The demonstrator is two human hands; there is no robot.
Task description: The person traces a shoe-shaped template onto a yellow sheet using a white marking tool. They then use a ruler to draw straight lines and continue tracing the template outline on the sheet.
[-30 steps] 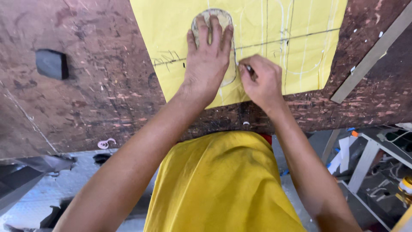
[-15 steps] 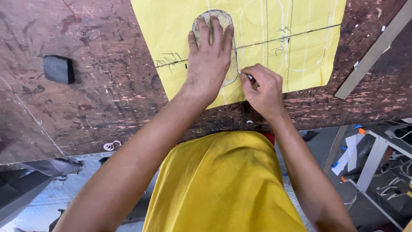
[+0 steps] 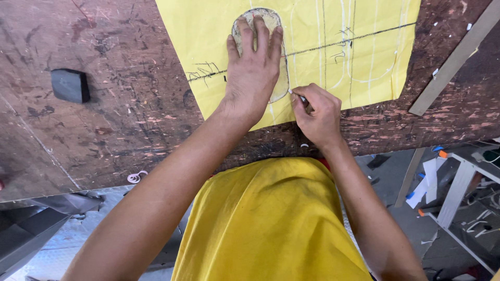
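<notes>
Left hand [image 3: 253, 73] presses flat on oval template [image 3: 259, 23] over yellow sheet [image 3: 333, 47] on counter [image 3: 120, 104], right hand [image 3: 315, 112] pinching chalk [image 3: 297, 95] at template's near-right edge; best keep template pinned, chalk tight against edge.

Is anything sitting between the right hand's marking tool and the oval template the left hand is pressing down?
Nothing visible. The right hand holds a small white marker right at the oval template edge on the yellow sheet; the left hand lies flat on the template.
</notes>
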